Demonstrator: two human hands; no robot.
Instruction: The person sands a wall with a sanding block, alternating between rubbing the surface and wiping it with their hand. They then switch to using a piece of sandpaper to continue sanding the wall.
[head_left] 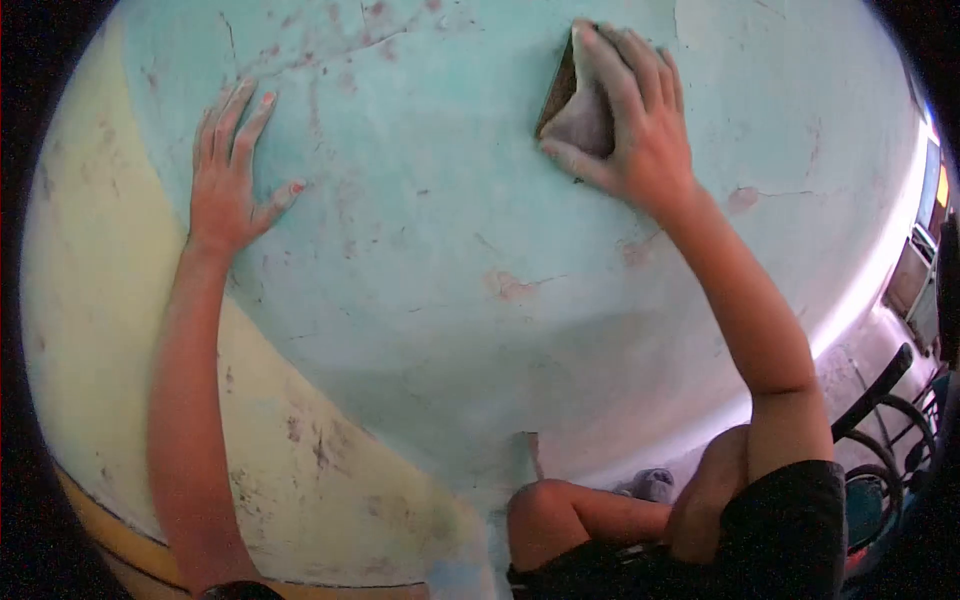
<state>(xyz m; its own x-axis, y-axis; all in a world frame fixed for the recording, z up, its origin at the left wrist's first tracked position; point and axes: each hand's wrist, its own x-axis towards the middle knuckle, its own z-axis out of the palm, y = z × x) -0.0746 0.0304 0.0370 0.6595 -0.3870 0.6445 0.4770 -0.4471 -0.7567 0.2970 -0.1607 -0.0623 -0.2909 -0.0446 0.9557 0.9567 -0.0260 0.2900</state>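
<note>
My left hand [228, 170] lies against the pale turquoise wall [430, 210], its fingers stretched out and thumb spread. Nothing is held in it. Higher up to the right, my right hand [645, 120] grips a dusty piece of sandpaper [585, 118] and presses it to the wall. The piece has a dark brown edge and a whitish, bent surface; the fingers hide part of it. Pale dust coats the fingers of both hands. Reddish patches, thin cracks and scuffs mark the wall around them.
A yellow painted section [85, 270] borders the turquoise along the left and below. My bent knee [545, 505] is close to the wall at the bottom. Dark curved metal bars [880, 420], perhaps part of a chair, stand on the floor at the right. A grey shoe [653, 485] shows beyond my leg.
</note>
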